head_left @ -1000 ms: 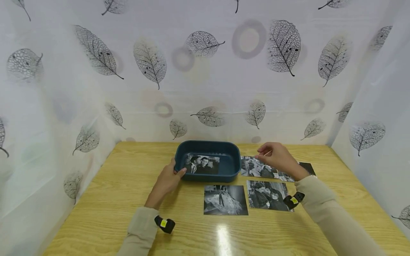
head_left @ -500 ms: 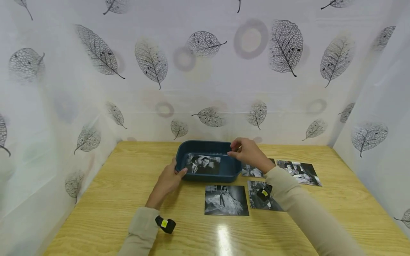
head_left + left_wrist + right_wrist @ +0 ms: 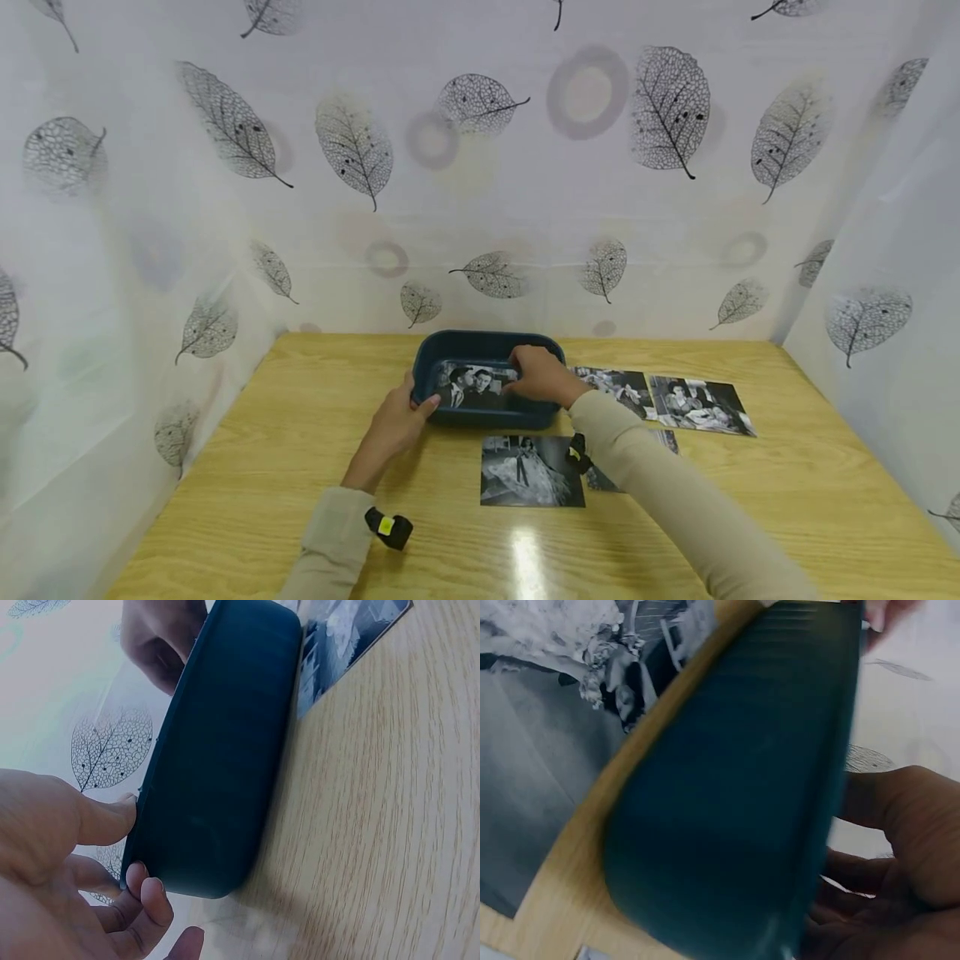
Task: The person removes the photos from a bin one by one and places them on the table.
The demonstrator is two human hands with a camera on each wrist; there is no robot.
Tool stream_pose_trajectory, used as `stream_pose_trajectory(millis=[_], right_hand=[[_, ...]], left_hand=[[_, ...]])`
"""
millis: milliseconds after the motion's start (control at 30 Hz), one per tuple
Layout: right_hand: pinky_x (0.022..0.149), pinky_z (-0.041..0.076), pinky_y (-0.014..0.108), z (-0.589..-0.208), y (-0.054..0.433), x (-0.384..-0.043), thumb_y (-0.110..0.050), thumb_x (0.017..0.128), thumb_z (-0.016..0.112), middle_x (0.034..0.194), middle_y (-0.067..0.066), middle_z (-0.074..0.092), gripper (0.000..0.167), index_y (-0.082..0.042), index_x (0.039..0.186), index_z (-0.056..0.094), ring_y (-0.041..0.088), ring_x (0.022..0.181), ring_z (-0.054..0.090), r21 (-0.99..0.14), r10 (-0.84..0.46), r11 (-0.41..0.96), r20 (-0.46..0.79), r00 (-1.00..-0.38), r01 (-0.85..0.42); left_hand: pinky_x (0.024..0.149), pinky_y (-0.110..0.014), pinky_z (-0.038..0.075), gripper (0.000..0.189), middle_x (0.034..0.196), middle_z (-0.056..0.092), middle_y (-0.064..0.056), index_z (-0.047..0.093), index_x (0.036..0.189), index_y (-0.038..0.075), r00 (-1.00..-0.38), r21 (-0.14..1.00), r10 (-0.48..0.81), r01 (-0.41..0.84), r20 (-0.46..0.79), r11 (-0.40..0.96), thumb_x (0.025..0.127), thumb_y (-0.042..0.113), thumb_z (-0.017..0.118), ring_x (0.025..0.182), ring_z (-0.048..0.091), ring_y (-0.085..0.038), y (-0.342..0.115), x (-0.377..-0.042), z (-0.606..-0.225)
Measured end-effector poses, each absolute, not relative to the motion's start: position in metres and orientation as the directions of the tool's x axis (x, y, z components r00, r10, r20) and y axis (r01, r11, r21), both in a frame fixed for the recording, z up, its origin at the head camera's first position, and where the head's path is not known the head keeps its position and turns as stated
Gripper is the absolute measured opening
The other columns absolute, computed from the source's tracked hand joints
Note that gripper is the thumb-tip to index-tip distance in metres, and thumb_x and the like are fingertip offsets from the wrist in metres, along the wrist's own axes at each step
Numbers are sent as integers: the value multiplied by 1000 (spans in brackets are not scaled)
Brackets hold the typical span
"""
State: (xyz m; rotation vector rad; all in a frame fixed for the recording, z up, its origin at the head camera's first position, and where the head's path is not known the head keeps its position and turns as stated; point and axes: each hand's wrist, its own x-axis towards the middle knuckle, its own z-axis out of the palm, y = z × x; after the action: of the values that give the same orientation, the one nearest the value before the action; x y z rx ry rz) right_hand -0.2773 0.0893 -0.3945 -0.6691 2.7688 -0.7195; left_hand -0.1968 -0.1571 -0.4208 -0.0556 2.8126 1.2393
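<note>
A dark teal plastic tray stands at the back of the table, a black-and-white photo of two people lying inside. My left hand grips its left end; in the left wrist view the thumb is on the rim and the fingers curl beneath the edge. Reaching over the right side, my right hand is down inside the tray, fingers bent, thumb right at the photo's right edge. The tray wall hides the right fingertips in the right wrist view, so I cannot tell whether they pinch the photo.
On the wooden table, a photo of a gowned figure lies in front of the tray. Another photo is mostly covered by my right forearm. Two more photos lie side by side to the right. Leaf-patterned sheeting encloses the table.
My right hand has moved left from above the photos on the right, over the tray's rim and down into the tray. My left hand keeps its place on the tray.
</note>
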Motion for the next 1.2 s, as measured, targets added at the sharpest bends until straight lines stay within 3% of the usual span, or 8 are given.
stream_pose_trajectory(millis=[167, 300, 533, 733, 833, 967, 1067, 1200], right_hand=[[93, 49, 49, -406, 79, -282, -26, 88, 82, 126, 23, 58, 57, 7, 127, 58, 36, 109, 60, -456, -427, 827, -128, -895, -330], [92, 47, 51, -413, 74, -286, -34, 84, 85, 127, 24, 53, 59, 3, 122, 58, 38, 111, 56, -444, -386, 851, -167, -907, -280], [93, 48, 52, -422, 69, -289, -36, 81, 87, 134, 29, 44, 70, 4, 128, 54, 43, 112, 55, -453, -341, 863, -196, -919, -224], [79, 51, 46, -426, 66, -293, -34, 77, 90, 132, 30, 42, 48, -2, 99, 60, 34, 88, 60, -464, -326, 862, -200, -924, -204], [77, 51, 45, -427, 65, -294, -32, 76, 91, 132, 31, 43, 45, -4, 92, 60, 33, 87, 60, -475, -322, 857, -193, -927, -199], [85, 51, 48, -427, 65, -291, -31, 76, 92, 133, 30, 42, 59, 3, 112, 59, 38, 100, 59, -473, -300, 860, -168, -939, -190], [85, 51, 48, -428, 65, -291, -29, 76, 92, 131, 30, 42, 71, 7, 124, 53, 39, 100, 58, -471, -275, 863, -129, -953, -185], [83, 51, 48, -429, 66, -292, -25, 77, 92, 124, 28, 46, 66, 7, 120, 52, 38, 95, 58, -486, -240, 857, -80, -967, -173]], left_hand=[[77, -41, 44, 77, 102, 54, -16, 12, 159, -6, -997, 734, -6, -63, -81, 676, 106, 28, 56, 92, 54, -29, -156, -198, -421], [83, -45, 45, 77, 112, 56, -20, 13, 159, -7, -997, 735, -7, -63, -79, 675, 106, 28, 56, 99, 55, -31, -156, -198, -422], [88, -48, 45, 76, 119, 57, -23, 14, 159, -7, -996, 741, -17, -73, -83, 668, 106, 28, 57, 103, 55, -32, -155, -198, -422], [88, -49, 45, 76, 120, 57, -24, 14, 158, -7, -996, 738, -21, -75, -83, 670, 106, 27, 56, 104, 55, -33, -156, -198, -422], [89, -49, 45, 76, 122, 56, -25, 14, 159, -7, -996, 736, -25, -77, -82, 672, 106, 28, 56, 105, 55, -33, -156, -198, -421], [89, -49, 45, 76, 122, 56, -24, 14, 159, -7, -997, 736, -23, -73, -78, 673, 106, 28, 56, 105, 55, -33, -156, -198, -423], [88, -48, 45, 76, 119, 56, -23, 14, 159, -7, -997, 739, -23, -73, -77, 670, 106, 28, 56, 103, 54, -33, -156, -198, -425], [89, -48, 45, 75, 121, 56, -23, 15, 159, -6, -996, 740, -28, -80, -83, 667, 106, 28, 56, 105, 53, -33, -156, -197, -424]])
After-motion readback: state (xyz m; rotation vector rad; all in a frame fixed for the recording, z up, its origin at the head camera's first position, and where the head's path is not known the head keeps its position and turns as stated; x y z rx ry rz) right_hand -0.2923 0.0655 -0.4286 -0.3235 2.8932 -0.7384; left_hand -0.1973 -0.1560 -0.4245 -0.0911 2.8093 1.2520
